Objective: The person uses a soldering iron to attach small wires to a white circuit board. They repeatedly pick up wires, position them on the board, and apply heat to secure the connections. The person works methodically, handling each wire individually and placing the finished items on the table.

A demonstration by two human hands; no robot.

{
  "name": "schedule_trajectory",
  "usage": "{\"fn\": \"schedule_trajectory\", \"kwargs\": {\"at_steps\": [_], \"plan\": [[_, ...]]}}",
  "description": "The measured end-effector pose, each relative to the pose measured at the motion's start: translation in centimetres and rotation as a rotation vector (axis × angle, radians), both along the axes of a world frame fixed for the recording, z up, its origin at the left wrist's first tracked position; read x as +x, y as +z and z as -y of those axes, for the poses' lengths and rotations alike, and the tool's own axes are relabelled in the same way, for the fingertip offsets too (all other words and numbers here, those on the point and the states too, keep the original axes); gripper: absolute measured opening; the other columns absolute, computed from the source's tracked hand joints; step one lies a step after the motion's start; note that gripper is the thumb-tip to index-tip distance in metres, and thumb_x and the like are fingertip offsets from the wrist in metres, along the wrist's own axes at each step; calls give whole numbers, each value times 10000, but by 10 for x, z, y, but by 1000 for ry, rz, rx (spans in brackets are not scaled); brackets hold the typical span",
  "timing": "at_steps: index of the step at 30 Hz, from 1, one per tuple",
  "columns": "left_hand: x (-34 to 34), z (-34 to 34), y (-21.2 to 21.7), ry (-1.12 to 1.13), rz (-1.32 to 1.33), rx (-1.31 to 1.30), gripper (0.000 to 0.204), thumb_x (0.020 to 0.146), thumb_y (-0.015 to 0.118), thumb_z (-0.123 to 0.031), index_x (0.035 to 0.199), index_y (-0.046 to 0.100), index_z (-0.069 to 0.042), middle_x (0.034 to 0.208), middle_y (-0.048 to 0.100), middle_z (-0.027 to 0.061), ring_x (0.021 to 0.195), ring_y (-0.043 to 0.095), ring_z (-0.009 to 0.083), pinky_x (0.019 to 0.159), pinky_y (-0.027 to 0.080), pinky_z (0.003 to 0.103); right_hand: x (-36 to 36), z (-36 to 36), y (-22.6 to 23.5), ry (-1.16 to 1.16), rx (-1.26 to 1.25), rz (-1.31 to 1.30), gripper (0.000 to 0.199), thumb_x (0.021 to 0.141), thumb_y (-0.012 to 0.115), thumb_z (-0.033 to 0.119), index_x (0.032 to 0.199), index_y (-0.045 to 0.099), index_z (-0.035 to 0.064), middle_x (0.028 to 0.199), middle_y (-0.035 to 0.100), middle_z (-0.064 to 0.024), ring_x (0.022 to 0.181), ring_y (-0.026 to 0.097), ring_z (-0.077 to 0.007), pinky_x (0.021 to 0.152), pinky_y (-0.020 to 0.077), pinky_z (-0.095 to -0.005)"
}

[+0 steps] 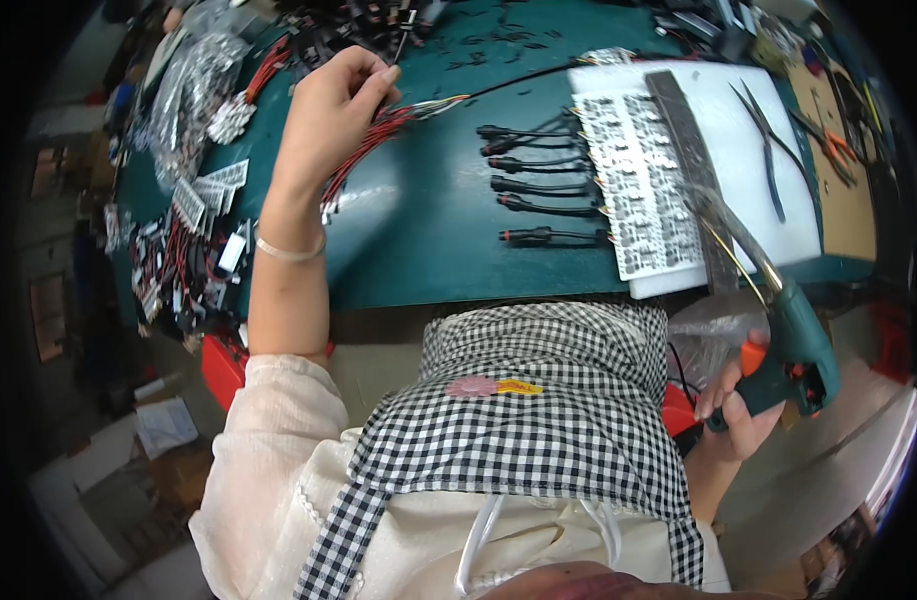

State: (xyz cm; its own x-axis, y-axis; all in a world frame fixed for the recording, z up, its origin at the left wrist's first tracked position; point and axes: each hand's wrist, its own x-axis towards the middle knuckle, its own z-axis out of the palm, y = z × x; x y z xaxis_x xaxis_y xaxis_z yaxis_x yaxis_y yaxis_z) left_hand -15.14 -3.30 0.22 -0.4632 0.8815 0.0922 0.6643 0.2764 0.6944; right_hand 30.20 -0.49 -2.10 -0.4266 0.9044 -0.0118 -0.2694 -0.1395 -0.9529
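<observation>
My left hand is raised over the far left of the green table, thumb and fingers pinched together. A thin dark piece shows at the fingertips, too small to name. Beside and below it runs a bundle of red wires, whose pale stripped ends meet a black cable. My right hand, low at the right in front of the table edge, grips a green soldering gun with an orange trigger. Its metal tip points up toward a white board of small parts, which has several black cables attached along its left side.
A dark flat bar lies over the board on a white foam sheet. Pliers rest on the foam; orange-handled cutters lie farther right. Plastic bags and loose wired parts crowd the left side.
</observation>
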Motion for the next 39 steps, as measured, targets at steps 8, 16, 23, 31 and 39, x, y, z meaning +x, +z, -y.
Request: {"fn": "schedule_trajectory", "kwargs": {"at_steps": [8,16,23,31,39], "plan": [[127,-13,31,-604,879,-137,125,969,506,-117,914,482,-7,736,574,45,648,560,102,620,461,221,-43,-22,16,-110,108,60,583,747,641,-13,1277,417,-108,697,583,-106,508,540,-130,469,430,-212],[175,-17,20,-811,865,-334,161,958,536,-135,897,478,2,722,571,54,633,569,100,596,465,218,-58,-34,16,-125,120,9,577,759,627,-70,1290,402,-79,864,645,-173,706,655,-184,516,487,-220],[174,-14,10,-875,847,-390,137,954,537,-111,940,504,21,734,582,48,635,567,92,604,458,218,-65,-28,16,-144,84,61,594,729,677,-68,1268,427,-77,819,638,-162,604,594,-135,507,477,-217],[172,-14,10,-985,672,-387,190,936,562,-116,1037,567,45,808,664,92,677,630,119,657,489,235,-65,-28,6,-109,138,48,606,717,712,-52,1253,432,-91,800,626,-145,585,577,-121,500,470,-209],[186,-12,-1,-828,1061,-333,198,967,533,-148,1034,527,38,855,656,88,797,632,114,737,491,233,-73,-23,4,-68,148,23,607,730,693,-73,1261,403,-110,831,618,-155,639,598,-130,504,485,-194]]}}
